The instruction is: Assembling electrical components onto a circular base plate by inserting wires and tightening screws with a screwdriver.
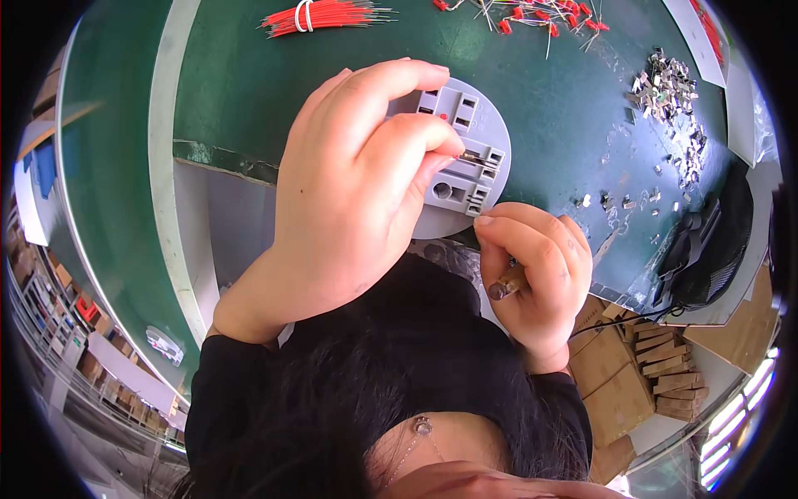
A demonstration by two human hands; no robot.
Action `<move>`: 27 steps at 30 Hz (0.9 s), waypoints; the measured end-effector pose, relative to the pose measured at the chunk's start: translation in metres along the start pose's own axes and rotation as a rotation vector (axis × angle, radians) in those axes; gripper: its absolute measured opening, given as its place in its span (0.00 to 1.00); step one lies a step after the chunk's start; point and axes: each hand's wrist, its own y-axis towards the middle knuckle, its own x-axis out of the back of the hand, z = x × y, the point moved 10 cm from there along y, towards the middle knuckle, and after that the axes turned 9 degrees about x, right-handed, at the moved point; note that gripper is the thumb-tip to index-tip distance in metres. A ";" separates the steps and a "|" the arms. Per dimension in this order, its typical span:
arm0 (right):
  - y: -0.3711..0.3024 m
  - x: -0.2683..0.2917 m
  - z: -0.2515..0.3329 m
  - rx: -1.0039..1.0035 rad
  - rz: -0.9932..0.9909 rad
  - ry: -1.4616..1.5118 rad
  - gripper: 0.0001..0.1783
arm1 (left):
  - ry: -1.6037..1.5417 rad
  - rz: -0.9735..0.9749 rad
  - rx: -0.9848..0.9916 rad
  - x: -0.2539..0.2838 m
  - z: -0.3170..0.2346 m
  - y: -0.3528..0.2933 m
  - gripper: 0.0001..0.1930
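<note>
Lead (477, 158) pinched by left hand (353, 175) at grey fixture (489, 116), apparently part-done; brown rod (507, 285) gripped by right hand (544, 279); metal clips (667, 87) apparently left.

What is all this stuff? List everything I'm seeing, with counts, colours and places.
Round fixture: one, grey, centre
Thin part: one, silvery and dark, at left fingertips
Stick-like tool: one, brown, in right hand
Wire bundle: one, red, top
Loose leaded parts: many, red, top
Metal clips: uncountable, silvery, right
Mesh item: one, black, right
Cardboard: several pieces, brown, lower right
Green surfaces: two, green, centre and left
Pendant: one, silvery, chest
Sleeves: two, black, lower
Left hand: one, bare, over fixture
Right hand: one, bare, right of centre
</note>
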 end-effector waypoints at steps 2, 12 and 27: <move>0.004 0.001 0.000 -0.025 0.005 0.007 0.21 | 0.037 0.005 -0.024 0.000 -0.004 0.002 0.06; 0.004 0.000 -0.002 -0.006 0.017 0.037 0.18 | 0.350 -0.064 -0.138 -0.001 -0.027 0.000 0.08; 0.038 0.000 0.001 0.035 0.305 -0.361 0.28 | 0.418 0.002 -0.150 0.001 -0.032 0.008 0.09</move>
